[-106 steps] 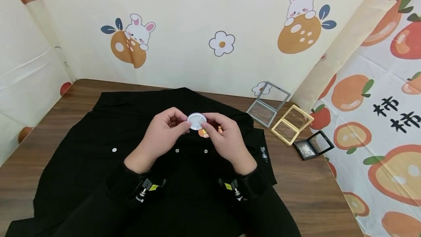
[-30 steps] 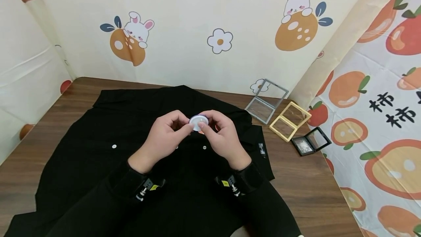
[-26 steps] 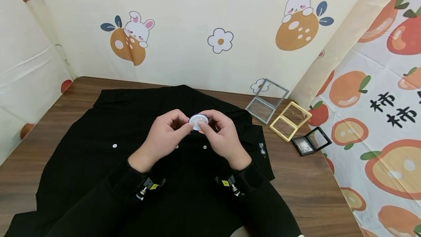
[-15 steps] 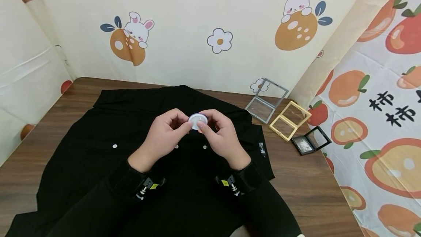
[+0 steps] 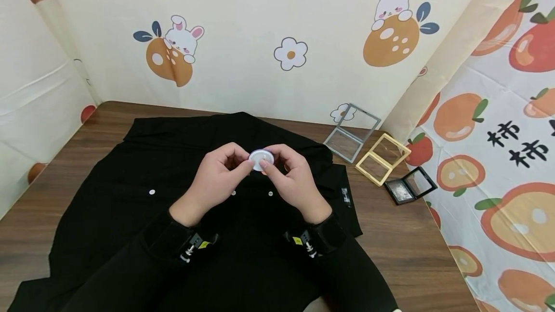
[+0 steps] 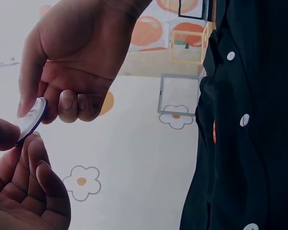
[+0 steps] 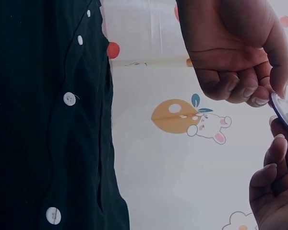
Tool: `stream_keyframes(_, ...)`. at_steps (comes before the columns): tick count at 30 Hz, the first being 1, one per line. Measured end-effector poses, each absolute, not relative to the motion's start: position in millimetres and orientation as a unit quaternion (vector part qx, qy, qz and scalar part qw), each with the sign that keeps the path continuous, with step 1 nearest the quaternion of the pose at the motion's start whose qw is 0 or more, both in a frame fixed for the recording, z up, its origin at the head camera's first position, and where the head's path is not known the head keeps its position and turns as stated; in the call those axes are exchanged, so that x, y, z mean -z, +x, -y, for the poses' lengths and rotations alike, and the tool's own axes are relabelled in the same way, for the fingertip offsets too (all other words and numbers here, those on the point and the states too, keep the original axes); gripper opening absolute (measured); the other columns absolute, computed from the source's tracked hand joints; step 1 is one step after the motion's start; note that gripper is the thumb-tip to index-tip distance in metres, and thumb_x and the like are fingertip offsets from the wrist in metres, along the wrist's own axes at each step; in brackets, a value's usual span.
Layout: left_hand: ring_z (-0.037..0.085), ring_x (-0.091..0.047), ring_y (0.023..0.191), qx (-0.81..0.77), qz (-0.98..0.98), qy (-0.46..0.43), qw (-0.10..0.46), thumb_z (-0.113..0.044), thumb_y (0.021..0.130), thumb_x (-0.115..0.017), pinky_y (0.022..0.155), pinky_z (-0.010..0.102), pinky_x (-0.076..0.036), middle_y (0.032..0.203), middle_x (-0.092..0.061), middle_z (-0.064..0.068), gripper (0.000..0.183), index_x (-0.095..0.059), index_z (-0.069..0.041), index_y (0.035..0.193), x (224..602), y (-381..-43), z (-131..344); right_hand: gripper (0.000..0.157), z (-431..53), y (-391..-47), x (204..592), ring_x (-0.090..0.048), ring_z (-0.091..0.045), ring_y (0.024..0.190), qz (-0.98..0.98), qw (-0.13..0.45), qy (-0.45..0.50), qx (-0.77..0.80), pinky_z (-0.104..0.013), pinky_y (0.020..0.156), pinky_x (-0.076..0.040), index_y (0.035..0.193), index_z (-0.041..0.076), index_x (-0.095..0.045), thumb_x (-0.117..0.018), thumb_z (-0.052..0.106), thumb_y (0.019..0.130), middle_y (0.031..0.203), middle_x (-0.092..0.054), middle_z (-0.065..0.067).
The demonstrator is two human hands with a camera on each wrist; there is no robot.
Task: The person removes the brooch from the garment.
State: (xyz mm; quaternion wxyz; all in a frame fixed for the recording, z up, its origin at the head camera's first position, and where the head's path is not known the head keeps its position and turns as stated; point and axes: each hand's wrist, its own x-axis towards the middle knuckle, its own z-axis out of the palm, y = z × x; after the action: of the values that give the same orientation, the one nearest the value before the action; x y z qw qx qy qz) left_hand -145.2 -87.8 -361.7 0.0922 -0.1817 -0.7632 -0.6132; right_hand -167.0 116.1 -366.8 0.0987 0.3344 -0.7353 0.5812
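Observation:
A round pin badge (image 5: 258, 157) with a white back and a purple-blue rim is held up between both hands, back side facing up. My left hand (image 5: 218, 177) pinches its left edge between thumb and fingers. On the other side my right hand (image 5: 297, 182) grips the right edge, its thumb lying on the white back. The left wrist view shows the badge (image 6: 33, 116) nearly edge-on, with fingertips of both hands at its rim. Below the hands a black shirt (image 5: 108, 196) with white buttons lies spread out. A small orange patch on it is mostly hidden by the hands.
To the right on the wooden table (image 5: 390, 249) three hinged frames with clear panes stand unfolded: a grey one (image 5: 356, 148), a yellow one (image 5: 381, 160) and a black one (image 5: 412, 188). Printed cloth walls (image 5: 243, 52) enclose the table's back and sides.
Compared with 3.5 seconds ago, the right thumb lies further across the badge's back, and the hands cover more of the orange patch. During the last second both hands stay almost still.

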Motion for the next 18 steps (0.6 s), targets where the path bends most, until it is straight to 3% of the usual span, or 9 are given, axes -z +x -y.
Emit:
stream_keyframes(6, 0.021, -0.057, 0.066, 0.618, 0.757, -0.187, 0.097, -0.013, 0.098, -0.071, 0.058, 0.029, -0.047, 0.079, -0.066, 0.002, 0.007, -0.07, -0.009, 0.093, 362, -145, 87, 0.017, -122, -169, 362, -0.058, -0.025, 0.075, 0.737, 0.054, 0.31, -0.598, -0.028, 0.065, -0.05, 0.111, -0.002, -0.068, -0.057, 0.009, 0.105, 0.09, -0.065, -0.011)
stream_keyframes(10, 0.021, -0.057, 0.065, 0.615, 0.757, -0.193, 0.107, -0.012, 0.098, -0.072, 0.058, 0.028, -0.047, 0.08, -0.067, 0.0, 0.006, -0.071, -0.008, 0.093, 362, -145, 86, 0.034, -128, -174, 358, -0.059, -0.024, 0.072, 0.707, -0.057, 0.284, -0.645, -0.03, 0.067, -0.052, 0.105, -0.005, -0.066, -0.045, 0.02, 0.111, 0.086, -0.067, -0.017)
stream_keyframes(14, 0.02, -0.058, 0.067, 0.611, 0.757, -0.202, 0.112, -0.009, 0.097, -0.072, 0.06, 0.029, -0.049, 0.085, -0.069, -0.001, 0.004, -0.074, -0.009, 0.094, 362, -145, 85, 0.041, -132, -177, 355, -0.061, -0.018, 0.071, 0.661, -0.171, 0.246, -0.688, -0.029, 0.067, -0.052, 0.107, -0.004, -0.067, -0.042, 0.028, 0.112, 0.087, -0.071, -0.013)
stream_keyframes(18, 0.018, -0.06, 0.072, 0.603, 0.759, -0.213, 0.124, -0.005, 0.095, -0.074, 0.063, 0.03, -0.051, 0.088, -0.07, -0.002, 0.007, -0.076, -0.011, 0.092, 363, -145, 83, 0.042, -135, -178, 354, -0.062, -0.016, 0.072, 0.631, -0.226, 0.235, -0.704, -0.026, 0.066, -0.052, 0.108, -0.002, -0.068, -0.045, 0.033, 0.111, 0.088, -0.073, -0.008)
